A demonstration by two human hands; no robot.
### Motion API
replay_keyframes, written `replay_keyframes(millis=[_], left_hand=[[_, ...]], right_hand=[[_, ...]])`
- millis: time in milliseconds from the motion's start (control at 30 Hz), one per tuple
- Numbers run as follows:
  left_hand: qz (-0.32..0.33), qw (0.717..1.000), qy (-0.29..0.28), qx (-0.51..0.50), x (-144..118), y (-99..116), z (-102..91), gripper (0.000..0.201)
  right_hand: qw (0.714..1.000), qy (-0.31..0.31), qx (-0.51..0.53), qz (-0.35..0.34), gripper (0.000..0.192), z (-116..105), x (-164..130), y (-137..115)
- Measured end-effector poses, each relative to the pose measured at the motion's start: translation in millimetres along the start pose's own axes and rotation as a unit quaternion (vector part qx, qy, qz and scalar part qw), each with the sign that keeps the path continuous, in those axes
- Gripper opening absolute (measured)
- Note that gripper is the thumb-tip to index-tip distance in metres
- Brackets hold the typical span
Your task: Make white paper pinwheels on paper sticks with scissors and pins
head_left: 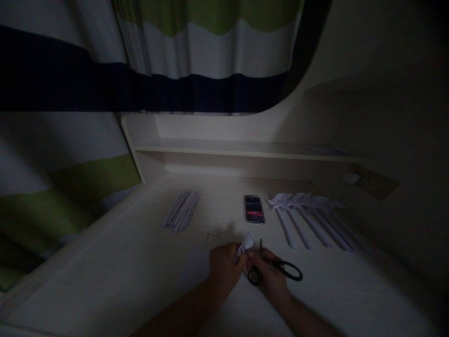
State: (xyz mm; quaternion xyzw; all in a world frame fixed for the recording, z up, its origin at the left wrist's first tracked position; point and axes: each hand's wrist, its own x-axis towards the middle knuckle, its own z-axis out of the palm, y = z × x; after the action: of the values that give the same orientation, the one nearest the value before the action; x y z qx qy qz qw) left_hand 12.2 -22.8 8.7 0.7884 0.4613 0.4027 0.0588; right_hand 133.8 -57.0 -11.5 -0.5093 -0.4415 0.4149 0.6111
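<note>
Folded white paper piece point(246, 243) pinched in left hand point(224, 267) grip, right hand point(268, 274) clasping black-handled scissors point(280, 269) (dim light)

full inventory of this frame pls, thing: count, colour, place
paper piece: one, white, pinched at the fingertips over the desk
scissors: one, black, in the right hand
paper sticks: a bundle, white, desk left of centre
finished paper pieces: a row, count unclear, white, desk right
small dark object: one, black and red, blurred, desk centre
desk: one, pale wood
shelf: one, pale, behind desk
curtain: striped green, white, navy, top
left hand: holds the paper piece
right hand: grips the scissors
</note>
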Motion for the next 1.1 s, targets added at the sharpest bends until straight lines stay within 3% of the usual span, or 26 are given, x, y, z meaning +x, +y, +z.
replay_keyframes(millis=[67,133,233,300,367,433,467,533,600,667,767,833,933,1100], left_hand=[[0.031,0.999,0.025,0.023,-1,-1,2.1,0.012],[0.042,0.998,0.028,0.04,-1,-1,3.2,0.013],[0.007,0.999,-0.011,0.043,0,0,1.9,0.013],[-0.029,0.997,-0.049,0.043,2,1,0.0,0.013],[-0.053,0.994,-0.083,0.042,2,2,-1.9,0.013],[-0.071,0.991,-0.105,0.034,3,4,-3.4,0.014],[-0.079,0.99,-0.112,0.028,3,4,-4.1,0.015],[-0.098,0.988,-0.119,0.015,3,6,-5.0,0.016],[-0.11,0.986,-0.122,0.004,3,6,-5.4,0.016],[-0.116,0.986,-0.117,-0.009,3,6,-5.5,0.016],[-0.113,0.989,-0.091,-0.022,3,5,-5.5,0.017],[-0.109,0.991,-0.073,-0.023,3,5,-5.8,0.018],[-0.084,0.995,-0.045,-0.01,3,6,-5.7,0.016],[0.01,0.999,0.028,0.027,0,3,-0.4,0.015]], right_hand=[[1.0,0.008,0.016,-0.01,0.024,2,0,3],[0.998,-0.01,-0.018,-0.065,0.024,1,2,5],[0.98,-0.059,-0.11,-0.157,0.02,-9,9,7],[0.962,-0.1,-0.142,-0.21,0.006,-19,16,7],[0.871,-0.18,-0.215,-0.403,0.011,-30,24,6],[0.792,-0.209,-0.278,-0.502,0.019,-37,30,5],[0.768,-0.216,-0.302,-0.522,0.022,-39,32,4],[0.752,-0.217,-0.323,-0.532,0.022,-40,33,1],[0.771,-0.203,-0.3,-0.524,0.018,-36,30,0],[0.822,-0.177,-0.258,-0.475,0.012,-29,24,-1],[0.926,-0.116,-0.208,-0.293,0.009,-19,14,1],[0.971,-0.067,-0.154,-0.17,0.014,-13,8,3],[0.994,-0.027,-0.06,-0.085,0.021,-4,2,4],[0.997,-0.003,0.067,-0.044,0.023,12,-1,5]])
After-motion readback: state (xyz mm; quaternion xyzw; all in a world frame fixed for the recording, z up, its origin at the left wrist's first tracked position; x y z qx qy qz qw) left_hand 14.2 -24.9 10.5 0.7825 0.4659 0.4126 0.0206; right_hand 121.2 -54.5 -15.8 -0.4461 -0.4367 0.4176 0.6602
